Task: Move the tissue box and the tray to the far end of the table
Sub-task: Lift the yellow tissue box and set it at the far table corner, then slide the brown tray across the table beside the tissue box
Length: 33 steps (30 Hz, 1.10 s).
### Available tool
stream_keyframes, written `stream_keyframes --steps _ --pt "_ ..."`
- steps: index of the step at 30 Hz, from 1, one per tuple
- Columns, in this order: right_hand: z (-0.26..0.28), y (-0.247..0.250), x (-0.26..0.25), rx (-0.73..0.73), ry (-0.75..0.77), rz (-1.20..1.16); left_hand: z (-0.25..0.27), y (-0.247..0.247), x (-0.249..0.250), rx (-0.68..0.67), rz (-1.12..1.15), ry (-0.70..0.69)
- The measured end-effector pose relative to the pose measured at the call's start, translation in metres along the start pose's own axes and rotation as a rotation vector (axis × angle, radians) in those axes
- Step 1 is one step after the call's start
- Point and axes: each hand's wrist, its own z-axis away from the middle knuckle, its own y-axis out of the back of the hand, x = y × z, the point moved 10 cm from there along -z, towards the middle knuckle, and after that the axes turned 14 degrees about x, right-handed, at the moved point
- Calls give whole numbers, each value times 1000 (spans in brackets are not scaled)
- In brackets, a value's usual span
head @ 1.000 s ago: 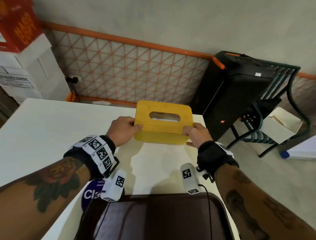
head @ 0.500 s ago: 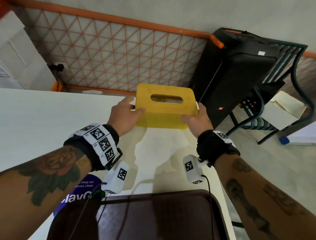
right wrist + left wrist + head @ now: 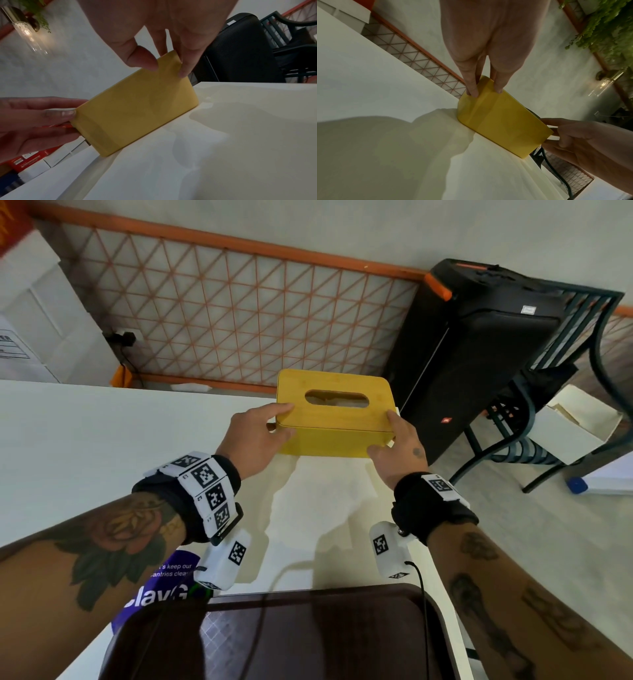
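The left hand (image 3: 255,436) grasps the left end of the tissue box (image 3: 334,419), thumb on the near side and fingers laid on the top edge; the right hand (image 3: 399,448) grasps the right end the same way, a finger on the top corner. In the left wrist view the fingertips (image 3: 471,90) press on the box's end face, and in the right wrist view the fingers (image 3: 184,70) pinch the opposite end.

The box is yellow, with its oval slot facing up. Its long axis runs left to right, parallel to the table's far edge. It sits at the far right corner of the table (image 3: 85,446), its underside at or just above the tabletop; contact cannot be told for sure.

Against the frame half a second ago, the box lies slightly farther out toward that edge, and both hands have shifted from under and behind the box to a looser hold on its top corners.

Nearer than the box, at the table's near edge, lies the dark brown tray (image 3: 308,635), well apart from it. Left of the tray a purple printed sheet (image 3: 161,587) shows under the left forearm. Beyond the box, off the table's right end, stands a black speaker (image 3: 479,354).
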Motion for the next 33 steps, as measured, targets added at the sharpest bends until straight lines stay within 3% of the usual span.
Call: stream_keyframes --steps 6,9,13,17,23,27,30,33 --pt "11 16 2 -16 -38 -62 17 13 -1 -49 15 49" --pt "33 31 14 -74 -88 -39 45 35 -7 -91 -106 69" --pt "95 44 49 -174 -109 -8 115 75 -25 -185 -175 68" --pt "189 70 68 -231 -100 118 201 118 -54 -226 -221 151" --pt "300 118 137 -141 -248 283 313 178 -102 -204 -279 272" --pt "346 143 179 -30 -325 328 364 198 -126 -176 -246 397" --pt "364 144 201 -59 -406 340 395 190 -135 -251 -154 500" --pt "371 143 208 -89 -447 320 400 186 -136 -206 -150 453"
